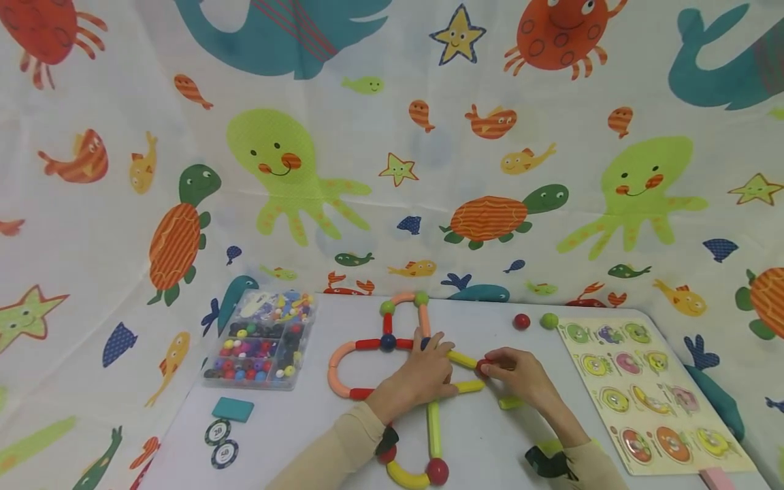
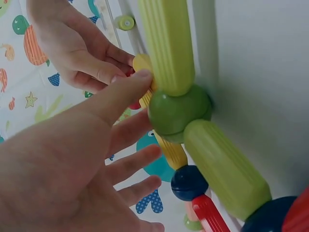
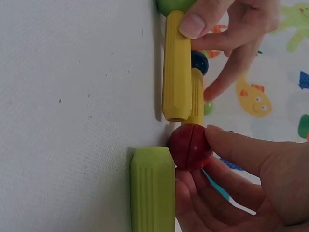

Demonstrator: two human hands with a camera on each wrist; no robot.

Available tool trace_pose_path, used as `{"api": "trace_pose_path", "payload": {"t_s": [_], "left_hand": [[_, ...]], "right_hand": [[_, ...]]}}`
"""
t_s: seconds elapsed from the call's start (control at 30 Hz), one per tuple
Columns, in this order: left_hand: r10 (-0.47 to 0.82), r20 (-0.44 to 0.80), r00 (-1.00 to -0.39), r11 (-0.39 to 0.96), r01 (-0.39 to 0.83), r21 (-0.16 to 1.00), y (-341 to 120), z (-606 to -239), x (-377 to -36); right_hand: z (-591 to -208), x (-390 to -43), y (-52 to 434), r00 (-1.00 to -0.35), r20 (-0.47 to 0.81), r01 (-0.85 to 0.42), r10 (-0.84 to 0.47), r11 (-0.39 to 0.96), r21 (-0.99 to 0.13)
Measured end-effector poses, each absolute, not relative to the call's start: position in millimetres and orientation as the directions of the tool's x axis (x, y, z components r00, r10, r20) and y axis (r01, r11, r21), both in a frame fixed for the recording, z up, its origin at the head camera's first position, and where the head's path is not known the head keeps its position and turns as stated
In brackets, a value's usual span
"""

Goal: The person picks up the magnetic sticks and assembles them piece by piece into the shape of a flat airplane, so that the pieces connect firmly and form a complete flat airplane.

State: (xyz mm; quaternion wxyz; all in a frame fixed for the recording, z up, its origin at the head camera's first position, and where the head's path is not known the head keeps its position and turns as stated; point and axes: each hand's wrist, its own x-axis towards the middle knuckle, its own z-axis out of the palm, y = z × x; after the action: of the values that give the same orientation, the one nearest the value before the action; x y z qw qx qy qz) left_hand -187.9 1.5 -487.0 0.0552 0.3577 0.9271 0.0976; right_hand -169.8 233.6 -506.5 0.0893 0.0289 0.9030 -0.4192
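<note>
My right hand (image 1: pixel 528 378) pinches a red ball (image 3: pixel 189 147) between thumb and fingers. That ball meets the end of a yellow rod (image 1: pixel 462 358), which runs to a navy ball (image 2: pixel 189 182). My left hand (image 1: pixel 418 373) lies over the middle of the frame of rods and balls, its fingers spread. Its thumb touches a second yellow rod (image 3: pixel 176 67) beside a green ball (image 2: pixel 178 113). This rod's free end stands apart from the red ball. A light-green rod (image 3: pixel 152 188) lies loose by my right hand.
A clear divided box (image 1: pixel 263 344) of beads stands at the left, near a teal block (image 1: pixel 233 410) and two round chips (image 1: pixel 224 454). A loose red ball (image 1: pixel 522 321) and green ball (image 1: pixel 548 321) lie at the back. A picture board (image 1: pixel 618 371) covers the right side.
</note>
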Motion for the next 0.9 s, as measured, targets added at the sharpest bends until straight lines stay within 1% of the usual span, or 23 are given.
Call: {"api": "trace_pose_path", "payload": {"t_s": [0.4,0.67,0.8,0.9], "left_hand": [[0.636,-0.073,-0.768,0.761,0.607,0.230,-2,-488,-189],[0.626,-0.070,-0.777,0.767,0.597,0.234,-4,-485,-188],[0.616,-0.059,-0.785,0.756,0.569,0.322,-10,-482,-187],[0.598,-0.036,-0.800,0.742,0.537,0.402,-24,-477,-185]], "right_hand": [[-505,-168,233,-0.983,-0.182,0.118,-0.037,0.635,-0.763],[-506,-168,232,-0.979,-0.203,0.138,-0.028,0.642,-0.754],[-507,-169,232,-0.978,-0.207,0.145,-0.022,0.644,-0.751],[-506,-170,232,-0.979,-0.202,0.140,-0.023,0.641,-0.754]]}}
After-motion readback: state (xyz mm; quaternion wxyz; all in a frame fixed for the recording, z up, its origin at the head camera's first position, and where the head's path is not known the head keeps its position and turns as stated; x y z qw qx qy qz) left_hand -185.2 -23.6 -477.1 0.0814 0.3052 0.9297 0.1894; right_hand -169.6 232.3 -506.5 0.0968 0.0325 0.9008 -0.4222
